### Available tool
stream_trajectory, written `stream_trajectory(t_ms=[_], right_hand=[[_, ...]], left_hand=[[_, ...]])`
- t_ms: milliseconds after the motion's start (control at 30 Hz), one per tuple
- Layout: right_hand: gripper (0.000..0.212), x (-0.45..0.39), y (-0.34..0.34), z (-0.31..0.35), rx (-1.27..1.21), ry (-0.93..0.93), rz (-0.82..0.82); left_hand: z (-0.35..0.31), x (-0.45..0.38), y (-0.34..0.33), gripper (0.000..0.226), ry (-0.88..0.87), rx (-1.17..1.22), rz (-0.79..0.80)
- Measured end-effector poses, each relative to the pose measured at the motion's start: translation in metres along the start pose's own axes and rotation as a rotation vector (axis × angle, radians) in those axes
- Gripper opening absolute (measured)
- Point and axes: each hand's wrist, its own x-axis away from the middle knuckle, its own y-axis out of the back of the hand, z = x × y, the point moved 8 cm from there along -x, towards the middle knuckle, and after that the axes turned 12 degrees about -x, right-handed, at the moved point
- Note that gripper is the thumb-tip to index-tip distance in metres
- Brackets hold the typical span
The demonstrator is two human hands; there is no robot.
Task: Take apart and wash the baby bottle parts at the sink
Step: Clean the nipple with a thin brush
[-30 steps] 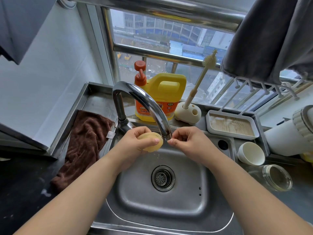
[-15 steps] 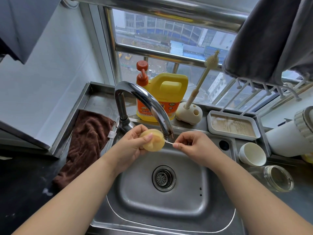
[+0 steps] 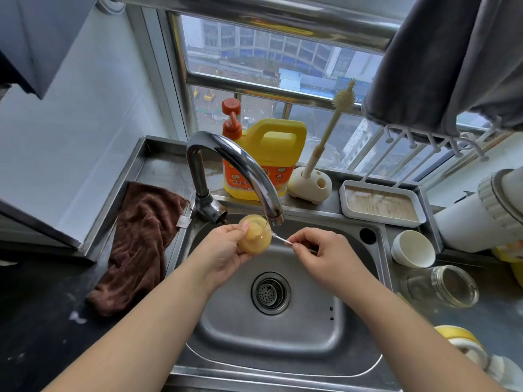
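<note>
Faucet spout [image 3: 249, 171] just above hands

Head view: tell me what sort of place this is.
Most likely a home kitchen, high up in a building. A steel sink with a curved faucet sits under a window overlooking buildings; a yellow detergent jug and a bottle brush stand behind it.
</note>
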Motion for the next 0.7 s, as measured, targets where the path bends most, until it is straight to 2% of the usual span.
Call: stream_trajectory(t_ms=[133,300,400,467,567,700], right_hand=[[0.012,0.001,0.001,0.013,0.101,0.036,0.039],[0.016,-0.003,-0.003,0.015,0.161,-0.031,0.052],[0.017,-0.005,-0.005,0.016,0.175,-0.066,0.059],[0.018,-0.005,-0.005,0.017,0.197,-0.089,0.073],[0.019,-0.005,-0.004,0.018,0.253,-0.101,0.087],[0.020,-0.008,-0.014,0.029,0.403,-0.017,0.127]], left_hand=[[-0.002,0.004,0.002,0.012,-0.068,-0.081,-0.066],[-0.008,0.015,0.002,0.004,-0.223,-0.271,-0.109],[-0.013,0.019,0.000,0.035,-0.351,-0.397,-0.045],[-0.016,0.023,-0.005,0.049,-0.429,-0.577,0.034],[-0.014,0.022,-0.008,0.036,-0.487,-0.962,0.074],[-0.022,0.025,-0.014,0.027,-0.596,-1.262,-0.040]])
